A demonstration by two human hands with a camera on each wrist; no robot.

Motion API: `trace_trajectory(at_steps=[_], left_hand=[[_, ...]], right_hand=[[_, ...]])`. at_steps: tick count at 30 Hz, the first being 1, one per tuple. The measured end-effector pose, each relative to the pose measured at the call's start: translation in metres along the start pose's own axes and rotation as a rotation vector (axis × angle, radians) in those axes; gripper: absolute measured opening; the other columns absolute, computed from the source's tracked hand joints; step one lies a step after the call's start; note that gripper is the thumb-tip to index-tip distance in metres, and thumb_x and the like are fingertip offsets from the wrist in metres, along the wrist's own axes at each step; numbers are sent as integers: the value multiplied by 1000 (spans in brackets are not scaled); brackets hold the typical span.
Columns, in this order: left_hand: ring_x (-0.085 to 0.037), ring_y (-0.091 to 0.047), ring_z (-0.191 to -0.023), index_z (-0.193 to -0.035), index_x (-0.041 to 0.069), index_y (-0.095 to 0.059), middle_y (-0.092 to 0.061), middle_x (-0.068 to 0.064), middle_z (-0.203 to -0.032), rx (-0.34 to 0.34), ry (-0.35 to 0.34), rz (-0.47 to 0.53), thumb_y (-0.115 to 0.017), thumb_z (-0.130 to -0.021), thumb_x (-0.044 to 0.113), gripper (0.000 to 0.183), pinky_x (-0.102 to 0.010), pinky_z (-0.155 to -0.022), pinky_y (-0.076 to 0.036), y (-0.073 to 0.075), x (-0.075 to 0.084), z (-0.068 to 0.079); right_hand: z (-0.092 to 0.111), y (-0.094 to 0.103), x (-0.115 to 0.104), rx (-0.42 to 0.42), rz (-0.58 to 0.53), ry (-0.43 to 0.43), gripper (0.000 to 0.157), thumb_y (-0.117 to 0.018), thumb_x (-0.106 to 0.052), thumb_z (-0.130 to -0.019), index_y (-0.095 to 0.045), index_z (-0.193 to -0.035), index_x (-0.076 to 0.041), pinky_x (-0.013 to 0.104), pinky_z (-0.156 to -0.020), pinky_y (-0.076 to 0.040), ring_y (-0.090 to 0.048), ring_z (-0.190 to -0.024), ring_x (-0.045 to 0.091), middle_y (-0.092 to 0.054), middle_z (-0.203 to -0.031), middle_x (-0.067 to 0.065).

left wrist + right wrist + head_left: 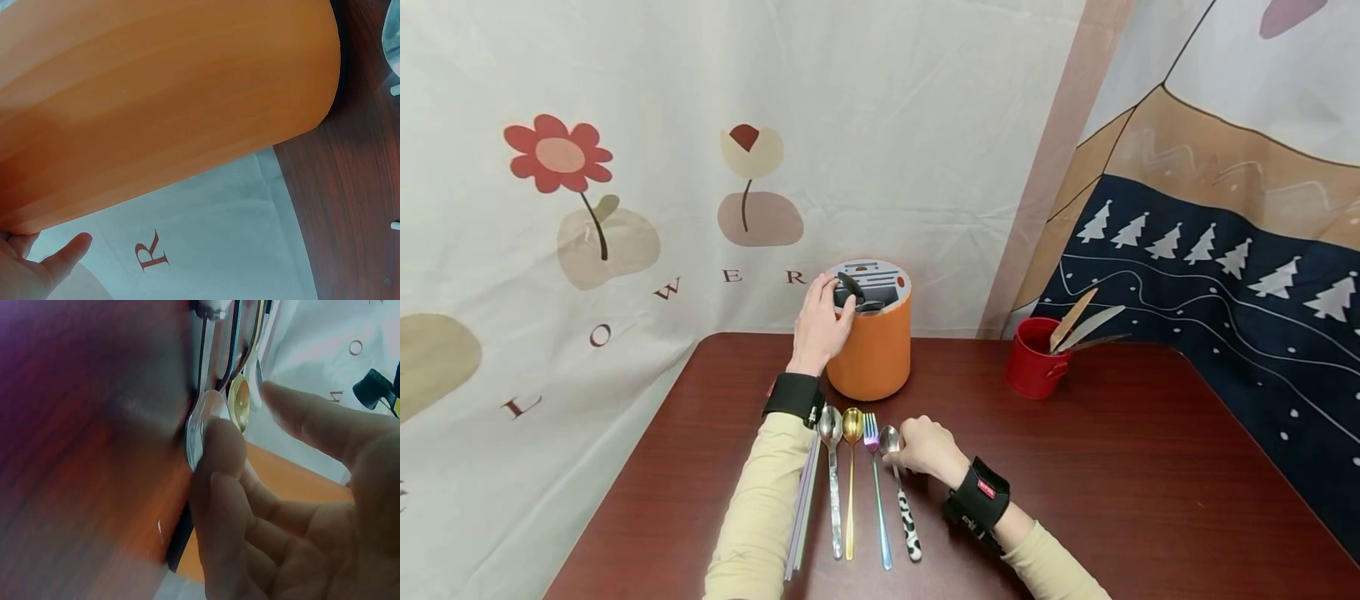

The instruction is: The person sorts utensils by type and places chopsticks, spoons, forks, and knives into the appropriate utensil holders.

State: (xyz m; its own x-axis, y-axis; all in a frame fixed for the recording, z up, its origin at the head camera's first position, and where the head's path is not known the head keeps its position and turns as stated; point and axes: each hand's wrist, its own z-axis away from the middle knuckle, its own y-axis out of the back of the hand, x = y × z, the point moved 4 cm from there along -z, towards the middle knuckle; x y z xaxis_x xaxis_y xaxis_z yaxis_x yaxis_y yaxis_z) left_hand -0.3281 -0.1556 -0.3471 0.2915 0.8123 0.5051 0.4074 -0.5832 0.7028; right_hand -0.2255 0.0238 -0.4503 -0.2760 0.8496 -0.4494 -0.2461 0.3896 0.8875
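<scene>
My left hand [823, 329] reaches over the left rim of an orange cylindrical cutlery holder [874, 354]. Its index finger and thumb are right by a dark spoon [850, 285] leaning in the opening; I cannot tell whether they pinch it. In the left wrist view, fingers [65, 257] show beside the holder's wall. Lower right, my right hand [928, 448] is at the bowl of a spoon with a black-and-white spotted handle [908, 525]. One fingertip overlaps that bowl [199, 428] in the right wrist view, the thumb spread apart from it.
Left of the spotted spoon lie a rainbow fork [880, 500], a gold spoon [851, 483], a silver spoon [834, 492] and several long thin sticks [803, 508], roughly parallel on the brown table [1150, 483]. A red pot [1030, 367] with knife-like utensils [1093, 323] stands back right.
</scene>
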Motion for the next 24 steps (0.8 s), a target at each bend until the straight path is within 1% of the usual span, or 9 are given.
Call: trace_trajectory(at_steps=[4,8,16,20,24], left_hand=[[-24,-28,-145,-140,2,-43,-38,-11,-149,2,-3,4,-41,-100,39,55,-45,-112,-35,0,1,0],[-24,-28,-145,-140,2,-43,-38,-12,-149,6,-7,9,-41,-100,38,54,-45,-112,-34,-1,2,0],[-24,-28,-145,-140,2,-43,-37,-11,-150,-4,5,2,-41,-100,39,55,-45,-111,-35,-1,2,1],[-24,-28,-145,-140,2,-43,-36,-11,-150,-9,13,6,-41,-100,40,56,-45,-111,-36,-1,2,1],[-24,-27,-145,-141,2,-42,-36,-11,-151,-11,18,4,-41,-100,40,56,-45,-111,-36,-1,2,1]], right_hand=[[3,-3,0,-27,13,-22,35,-78,-36,-73,-56,-58,-14,26,-44,-36,-52,-43,11,-51,-48,-4],[6,-6,0,-55,3,-32,32,-78,-34,-74,-58,-60,-14,27,-45,-39,-56,-41,11,-55,-48,-3],[7,-13,1,-113,-28,-31,31,-77,-27,-77,-60,-55,-13,24,-46,-43,-58,-40,10,-58,-46,-1],[9,-15,1,-122,-45,-26,28,-76,-22,-78,-61,-58,-12,23,-47,-45,-59,-41,10,-59,-47,-1],[8,-16,0,-111,-47,-10,23,-75,-17,-79,-61,-61,-12,22,-47,-46,-58,-40,9,-58,-47,-2]])
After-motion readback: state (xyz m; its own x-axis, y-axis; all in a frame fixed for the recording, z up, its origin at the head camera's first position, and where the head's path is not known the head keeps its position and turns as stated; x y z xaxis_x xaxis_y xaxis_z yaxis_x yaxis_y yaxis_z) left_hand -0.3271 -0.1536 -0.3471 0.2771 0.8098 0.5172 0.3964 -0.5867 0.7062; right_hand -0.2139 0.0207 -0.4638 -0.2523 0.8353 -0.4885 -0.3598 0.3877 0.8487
